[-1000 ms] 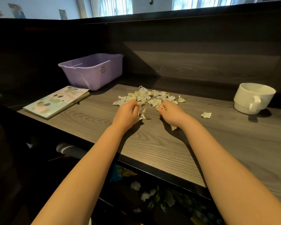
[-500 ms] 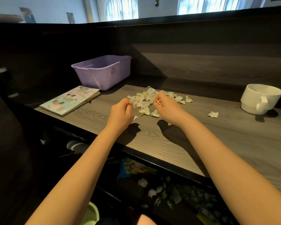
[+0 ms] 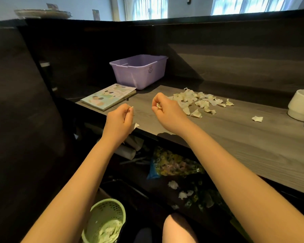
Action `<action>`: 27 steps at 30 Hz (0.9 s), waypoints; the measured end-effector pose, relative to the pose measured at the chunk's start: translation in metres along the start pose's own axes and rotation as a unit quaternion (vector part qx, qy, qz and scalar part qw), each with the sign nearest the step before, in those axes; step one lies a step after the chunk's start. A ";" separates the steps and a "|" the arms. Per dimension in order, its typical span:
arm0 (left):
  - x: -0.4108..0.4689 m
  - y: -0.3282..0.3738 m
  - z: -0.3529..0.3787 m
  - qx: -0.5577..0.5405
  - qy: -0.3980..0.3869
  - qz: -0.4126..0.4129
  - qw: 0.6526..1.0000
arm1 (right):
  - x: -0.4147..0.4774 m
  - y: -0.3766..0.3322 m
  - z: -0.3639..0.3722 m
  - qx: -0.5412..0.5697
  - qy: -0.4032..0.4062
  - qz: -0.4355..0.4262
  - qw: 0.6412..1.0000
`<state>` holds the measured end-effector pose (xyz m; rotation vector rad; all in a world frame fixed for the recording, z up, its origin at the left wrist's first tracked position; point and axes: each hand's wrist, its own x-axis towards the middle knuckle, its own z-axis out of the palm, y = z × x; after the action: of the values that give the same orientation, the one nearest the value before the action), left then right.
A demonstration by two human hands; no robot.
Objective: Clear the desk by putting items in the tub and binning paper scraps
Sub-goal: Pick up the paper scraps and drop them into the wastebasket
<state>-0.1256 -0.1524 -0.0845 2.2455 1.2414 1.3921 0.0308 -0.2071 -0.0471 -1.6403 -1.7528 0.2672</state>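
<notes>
Left hand (image 3: 118,123): fingers curled, pinching a paper bit (image 3: 131,107), over the near edge of the counter (image 3: 235,137).
Right hand (image 3: 167,111): just beside the left, fingers curled round a scrap (image 3: 158,105).
Pile (image 3: 197,100): loose white scraps on the counter, just right of the right hand; a stray piece (image 3: 257,118) lies farther right.
Book (image 3: 109,97): flat, just beyond the left hand.
Tub (image 3: 139,72): purple, beyond the book.
Cup (image 3: 300,106): white, far right.
Bin (image 3: 105,220): green, on the floor below the left forearm, scraps inside.

Left hand (image 3: 118,120) and right hand (image 3: 167,109), arms outstretched, each curl in a grip around paper scraps (image 3: 159,105).
</notes>
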 end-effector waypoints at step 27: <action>-0.192 -0.261 0.007 0.109 -0.097 -0.295 0.944 | -0.045 0.047 0.330 0.003 -0.225 0.057 0.973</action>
<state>-0.2981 -0.1336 -0.3582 1.8286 1.8580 0.8218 -0.1372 -0.1379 -0.3308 -1.7756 -1.9774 0.7470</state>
